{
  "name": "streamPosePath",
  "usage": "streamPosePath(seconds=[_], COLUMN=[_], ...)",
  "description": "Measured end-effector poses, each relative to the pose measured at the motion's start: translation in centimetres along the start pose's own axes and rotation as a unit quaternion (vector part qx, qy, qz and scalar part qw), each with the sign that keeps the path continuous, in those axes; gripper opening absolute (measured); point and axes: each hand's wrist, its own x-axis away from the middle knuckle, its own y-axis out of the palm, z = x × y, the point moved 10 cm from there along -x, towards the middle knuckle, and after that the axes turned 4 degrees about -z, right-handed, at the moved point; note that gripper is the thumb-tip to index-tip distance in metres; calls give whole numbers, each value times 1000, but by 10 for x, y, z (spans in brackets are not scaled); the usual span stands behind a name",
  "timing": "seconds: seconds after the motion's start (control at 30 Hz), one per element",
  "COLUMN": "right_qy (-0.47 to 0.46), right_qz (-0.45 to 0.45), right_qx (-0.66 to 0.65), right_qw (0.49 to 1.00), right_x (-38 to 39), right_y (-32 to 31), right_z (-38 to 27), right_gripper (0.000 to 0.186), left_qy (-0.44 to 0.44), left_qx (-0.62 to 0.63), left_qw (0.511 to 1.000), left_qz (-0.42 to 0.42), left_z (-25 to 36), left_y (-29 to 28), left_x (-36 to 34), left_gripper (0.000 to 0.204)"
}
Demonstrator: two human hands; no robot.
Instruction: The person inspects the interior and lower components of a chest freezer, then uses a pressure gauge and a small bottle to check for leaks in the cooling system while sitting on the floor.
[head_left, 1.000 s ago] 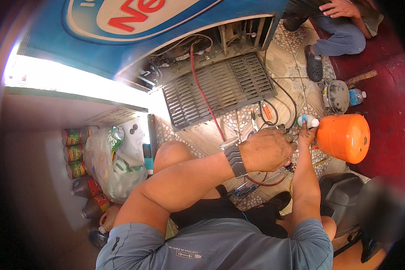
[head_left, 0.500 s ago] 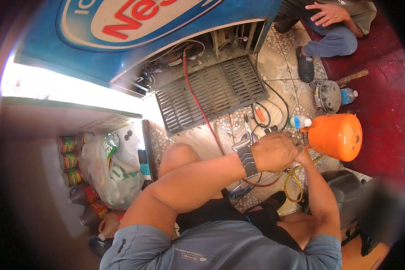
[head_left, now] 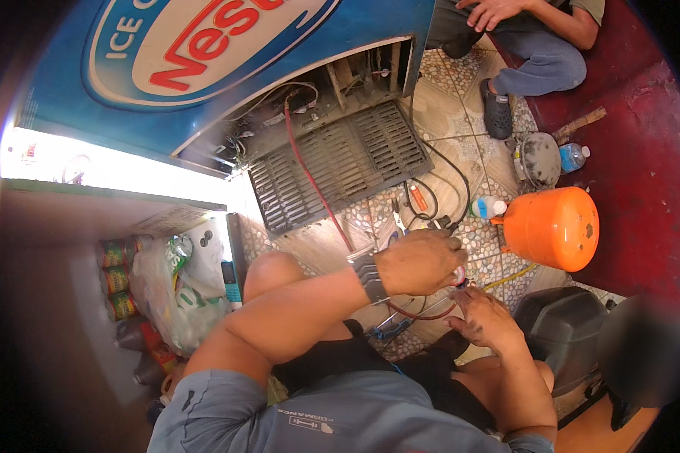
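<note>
My left hand (head_left: 421, 263), with a dark band at the wrist, is closed around a small gauge manifold (head_left: 459, 278). Most of it is hidden under the fingers; only red and blue bits show. Just below it, my right hand (head_left: 485, 318) has its thumb and fingers apart, fingertips close to the manifold's lower side. A red hose (head_left: 302, 155) runs from the opening at the freezer's base to the area under my left hand. From beside the manifold a yellow hose (head_left: 510, 279) leads off to the right. An orange gas cylinder (head_left: 553, 229) stands to the right.
A slotted dark grille (head_left: 340, 167) lies before the blue freezer (head_left: 61, 113). Pliers (head_left: 398, 216), an orange lighter (head_left: 418, 198), a black cable and a small bottle (head_left: 489, 207) are on the tiles. A black case (head_left: 555, 332) is at right. Another person crouches at upper right.
My hands were together and have come apart; the right one has moved down and opened its fingers. The yellow hose's loop no longer shows. The whole view has shifted slightly.
</note>
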Motion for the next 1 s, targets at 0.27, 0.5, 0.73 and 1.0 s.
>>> streamPosePath(seconds=[0.27,0.5,0.73,1.0], right_qy=[-1,-15,-16,-39], right_qz=[24,-9,-2,6], right_qx=[2,16,34,44], right_qw=[1000,1000,999,998], right_x=[1,-3,-6,-12], right_y=[-45,-35,-41,-41], right_z=[9,0,-8,-15], right_gripper=[46,52,53,54], left_qy=[-41,-43,-25,-45], left_qx=[-16,11,0,-9], left_qw=[999,999,1000,998], left_qz=[-11,-29,8,34], left_z=[-10,-17,-16,-30], left_y=[2,21,12,8], left_x=[9,0,0,2], left_gripper=[38,32,30,29])
